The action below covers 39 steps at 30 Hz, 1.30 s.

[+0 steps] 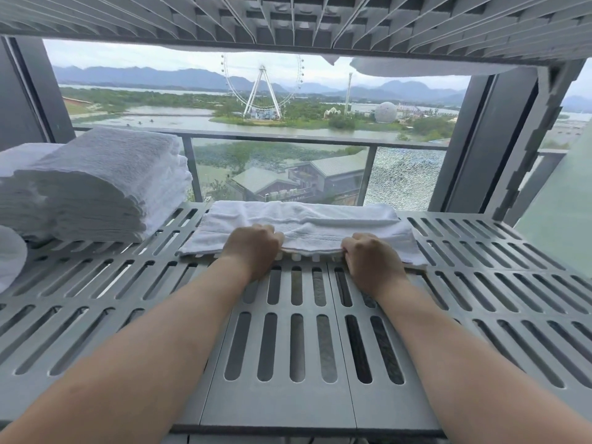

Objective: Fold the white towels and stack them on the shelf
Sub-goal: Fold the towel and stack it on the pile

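Observation:
A folded white towel (307, 221) lies flat on the grey slotted shelf (282, 341), near its far edge. My left hand (253, 248) grips the towel's near edge left of centre, fingers curled under it. My right hand (371, 261) grips the same edge further right, thumb on top. A tall stack of folded white towels (96, 184) stands on the shelf at the left, apart from the flat towel.
Another white towel bundle (11, 254) shows at the far left edge. An upper slotted shelf (288, 17) hangs overhead, with white cloth (416, 67) drooping from it at the right. Dark window frames (480, 139) and glass stand behind the shelf.

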Motion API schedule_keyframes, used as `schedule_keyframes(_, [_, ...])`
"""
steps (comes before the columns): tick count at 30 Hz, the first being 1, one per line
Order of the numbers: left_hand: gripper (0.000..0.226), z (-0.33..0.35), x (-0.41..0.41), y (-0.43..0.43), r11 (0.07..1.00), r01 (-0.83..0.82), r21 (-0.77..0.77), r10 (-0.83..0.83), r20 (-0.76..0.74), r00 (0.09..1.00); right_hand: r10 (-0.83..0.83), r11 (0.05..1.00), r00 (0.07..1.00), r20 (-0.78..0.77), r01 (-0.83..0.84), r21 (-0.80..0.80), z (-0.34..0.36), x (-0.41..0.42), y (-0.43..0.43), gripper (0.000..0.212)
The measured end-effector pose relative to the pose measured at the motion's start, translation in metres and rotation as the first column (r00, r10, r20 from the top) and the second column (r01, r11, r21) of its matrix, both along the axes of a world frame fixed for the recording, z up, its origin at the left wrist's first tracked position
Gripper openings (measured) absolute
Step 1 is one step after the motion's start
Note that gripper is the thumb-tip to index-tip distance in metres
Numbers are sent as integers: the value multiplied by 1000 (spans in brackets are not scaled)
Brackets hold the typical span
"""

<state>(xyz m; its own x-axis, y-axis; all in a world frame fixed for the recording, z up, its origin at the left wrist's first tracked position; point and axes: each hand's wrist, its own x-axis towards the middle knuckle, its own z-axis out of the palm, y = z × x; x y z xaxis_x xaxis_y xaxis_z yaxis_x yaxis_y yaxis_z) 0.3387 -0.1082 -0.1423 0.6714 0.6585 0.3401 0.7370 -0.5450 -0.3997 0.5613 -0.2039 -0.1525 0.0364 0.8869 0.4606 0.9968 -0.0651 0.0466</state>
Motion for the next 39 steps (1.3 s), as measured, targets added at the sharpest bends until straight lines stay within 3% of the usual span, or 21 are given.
schedule_keyframes(7, [23, 12, 1, 16, 981, 50, -190, -44, 37, 998, 57, 998, 985, -163, -61, -22, 4, 0, 5, 31])
schedule_keyframes(12, [17, 25, -1, 19, 979, 101, -177, -104, -9, 995, 69, 997, 972, -224, -74, -16, 6, 2, 9, 26])
schedule_keyframes(14, [23, 31, 0, 20, 993, 87, -80, -87, 4, 996, 82, 993, 974, -210, -63, 96, 11, 0, 9, 21])
schedule_keyframes(16, [33, 32, 0, 17, 982, 116, 149, -127, 65, 990, 87, 959, 983, -160, -39, 279, 16, 2, 8, 18])
schedule_keyframes(18, [32, 25, -2, 12, 964, 142, 224, -161, 69, 984, 116, 958, 990, -79, -91, 273, 16, 4, 5, 18])
schedule_keyframes(21, [25, -2, -7, 14, 991, 106, 86, -103, -38, 994, 177, 983, 981, -76, -173, 63, 8, 3, 0, 17])
schedule_keyframes(24, [19, -5, -9, 17, 997, 77, 13, -78, 69, 995, 189, 981, 979, -79, -185, 56, 5, 3, 3, 17])
schedule_keyframes(32, [25, -7, -18, 15, 968, 240, -70, -224, 186, 957, 178, 984, 970, -163, -171, 52, 4, 5, 1, 13])
schedule_keyframes(39, [10, -1, -14, 12, 954, 231, -191, -157, 336, 929, 146, 987, 975, -167, -132, 90, 3, 7, -2, 16])
